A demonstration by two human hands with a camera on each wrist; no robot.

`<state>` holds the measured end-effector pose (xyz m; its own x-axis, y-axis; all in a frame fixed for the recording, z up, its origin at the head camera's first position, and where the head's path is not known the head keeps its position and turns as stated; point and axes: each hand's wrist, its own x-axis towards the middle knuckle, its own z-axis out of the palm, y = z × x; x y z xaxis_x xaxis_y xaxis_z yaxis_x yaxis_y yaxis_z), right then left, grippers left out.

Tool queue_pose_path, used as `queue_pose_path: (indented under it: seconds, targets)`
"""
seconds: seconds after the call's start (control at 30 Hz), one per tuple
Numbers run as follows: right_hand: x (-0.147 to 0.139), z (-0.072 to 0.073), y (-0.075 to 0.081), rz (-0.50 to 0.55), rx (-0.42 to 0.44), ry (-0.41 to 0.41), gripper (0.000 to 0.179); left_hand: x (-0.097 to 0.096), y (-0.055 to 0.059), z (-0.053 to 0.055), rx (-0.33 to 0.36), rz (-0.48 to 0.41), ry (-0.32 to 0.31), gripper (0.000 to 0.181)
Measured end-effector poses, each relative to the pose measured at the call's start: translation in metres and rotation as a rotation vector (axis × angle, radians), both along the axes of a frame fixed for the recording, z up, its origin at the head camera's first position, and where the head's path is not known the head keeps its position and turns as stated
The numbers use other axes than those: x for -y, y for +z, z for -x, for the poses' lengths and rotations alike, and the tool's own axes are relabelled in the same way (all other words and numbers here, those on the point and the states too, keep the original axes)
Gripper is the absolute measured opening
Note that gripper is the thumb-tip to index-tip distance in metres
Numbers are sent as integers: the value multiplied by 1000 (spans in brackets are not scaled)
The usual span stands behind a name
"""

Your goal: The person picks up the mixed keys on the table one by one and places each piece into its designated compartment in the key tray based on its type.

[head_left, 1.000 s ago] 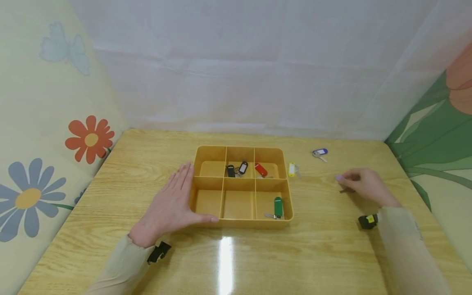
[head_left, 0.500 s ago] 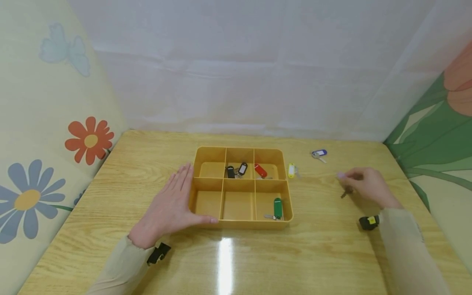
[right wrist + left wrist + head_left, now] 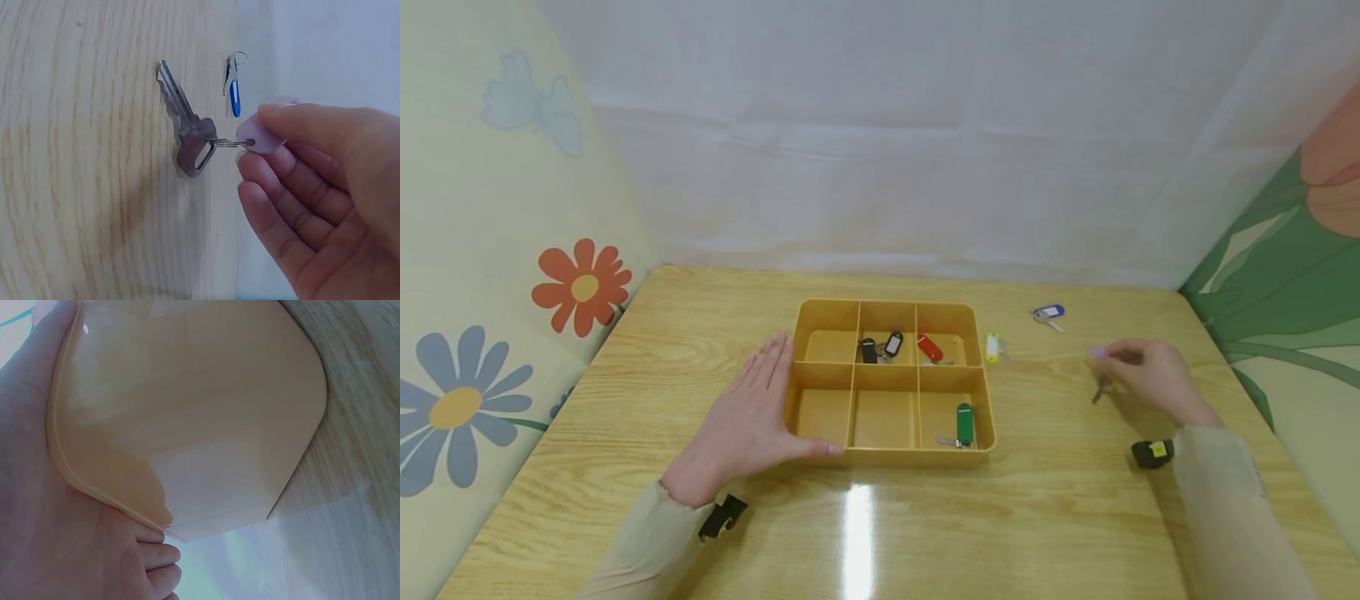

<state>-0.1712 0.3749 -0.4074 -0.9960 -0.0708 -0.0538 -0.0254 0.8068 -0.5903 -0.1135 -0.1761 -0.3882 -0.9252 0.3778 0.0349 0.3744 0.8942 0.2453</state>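
Fingers of the left hand (image 3: 741, 417) lie straight against the six-compartment tray (image 3: 917, 457); a hard push could skid it. Well right of it, the right hand (image 3: 1153, 375) pinches a lilac key tag (image 3: 265, 137); a slack pinch could let its toothed key (image 3: 191, 132) drop.

Lilac tag (image 3: 266, 135); blue tag (image 3: 1056, 311); yellow tag (image 3: 992, 347); red tag (image 3: 929, 347); green tag (image 3: 965, 423); black tags (image 3: 869, 352); orange-yellow tray (image 3: 887, 457); pale wood-grained table (image 3: 1037, 525).

The tag (image 3: 264, 139) in the right fingers (image 3: 265, 212) looks like smooth plastic; the key (image 3: 195, 130) beyond them is metal with a soft sheen. Against the left fingers (image 3: 766, 367), the 6-part tray (image 3: 895, 457) is smooth, glossy plastic; below, the table (image 3: 1037, 517) shows glossy wood grain.
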Motion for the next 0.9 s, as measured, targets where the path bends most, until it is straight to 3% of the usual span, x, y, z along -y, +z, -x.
queue_pose_path:
  seconds: [0.2, 0.9]
  targets:
    - [1, -2, 1, 3, -29, -8, 46, 1, 0, -1, -5, -6, 0, 145]
    - [0, -4, 7, 33, -86, -22, 57, 1, -2, 0, 0, 12, 4, 148]
